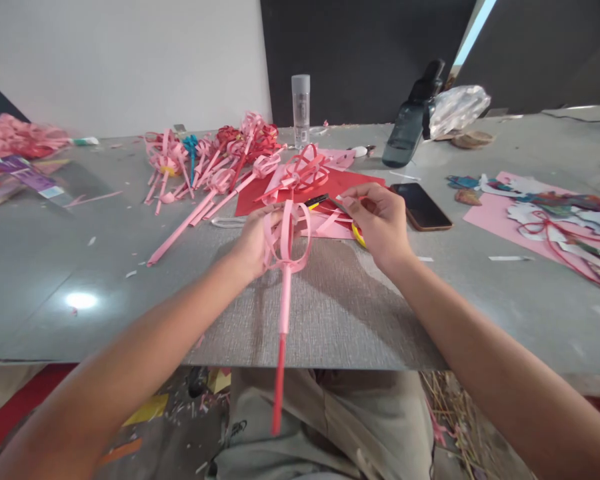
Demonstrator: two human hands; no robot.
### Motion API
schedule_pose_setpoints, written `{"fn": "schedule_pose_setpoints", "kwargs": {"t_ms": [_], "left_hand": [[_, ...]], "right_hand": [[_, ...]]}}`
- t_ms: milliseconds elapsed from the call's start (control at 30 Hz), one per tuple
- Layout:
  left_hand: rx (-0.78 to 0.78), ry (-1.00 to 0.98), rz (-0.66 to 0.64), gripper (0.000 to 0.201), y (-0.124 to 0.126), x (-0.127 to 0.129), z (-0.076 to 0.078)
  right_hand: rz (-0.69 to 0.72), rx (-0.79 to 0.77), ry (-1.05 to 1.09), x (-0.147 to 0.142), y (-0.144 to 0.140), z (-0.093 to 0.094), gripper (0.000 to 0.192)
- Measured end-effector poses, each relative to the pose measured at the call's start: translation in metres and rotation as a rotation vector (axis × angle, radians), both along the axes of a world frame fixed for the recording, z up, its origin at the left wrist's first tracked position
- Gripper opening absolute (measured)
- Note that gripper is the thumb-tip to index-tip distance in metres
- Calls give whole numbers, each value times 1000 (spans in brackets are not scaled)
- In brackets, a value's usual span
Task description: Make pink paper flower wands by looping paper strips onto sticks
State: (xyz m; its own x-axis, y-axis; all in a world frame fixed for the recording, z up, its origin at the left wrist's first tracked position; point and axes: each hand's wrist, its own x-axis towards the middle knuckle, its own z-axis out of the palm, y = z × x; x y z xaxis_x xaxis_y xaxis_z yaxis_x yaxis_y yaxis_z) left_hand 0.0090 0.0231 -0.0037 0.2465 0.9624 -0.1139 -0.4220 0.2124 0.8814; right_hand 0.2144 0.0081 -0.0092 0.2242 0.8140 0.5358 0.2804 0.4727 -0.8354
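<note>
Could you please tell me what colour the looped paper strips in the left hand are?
Pink: the looped paper strips show best in the head view.

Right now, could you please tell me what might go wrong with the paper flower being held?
The left hand grips the pink paper flower by its looped strips, which may crush or tear. Its long stem hangs past the table edge and could snag. The right hand works close beside the phone and might knock it.
</note>
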Motion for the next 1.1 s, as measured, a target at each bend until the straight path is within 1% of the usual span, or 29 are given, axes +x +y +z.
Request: {"fn": "schedule_pose_setpoints", "kwargs": {"t_ms": [67, 100, 200, 233, 300, 433, 533, 633, 767, 900, 967, 1100], "left_hand": [[0, -13, -4, 8, 2, -3, 2], [12, -9, -3, 9, 2, -3, 2], [19, 31, -13, 9, 2, -3, 4], [18, 42, -11, 9, 2, -2, 4], [10, 46, -6, 12, 2, -1, 5], [14, 45, -1, 26, 2, 0, 1], [68, 65, 1, 24, 3, 0, -2], [90, 58, -9, 21, 3, 2, -3], [73, 44, -9, 27, 1, 3, -1], [67, 48, -4, 21, 0, 3, 1], [79, 49, -9, 18, 0, 3, 1], [101, 39, -23, 20, 1, 2, 0]], "right_hand": [[53, -83, -66, 6, 1, 3, 7], [118, -151, -112, 9, 1, 5, 7], [394, -392, -286, 15, -5, 12, 7], [464, -452, -341, 16, -7, 14, 8], [528, -523, -428, 18, -11, 18, 9], [497, -628, -596, 22, -14, 23, 7], [450, -676, -709, 24, -13, 24, 8], [403, -682, -825, 24, -12, 24, 11], [289, -602, -969, 16, -16, 23, 18], [159, -463, -1040, 9, -21, 20, 19], [145, -419, -1047, 8, -22, 18, 19], [118, -373, -1053, 9, -20, 13, 15]]}}
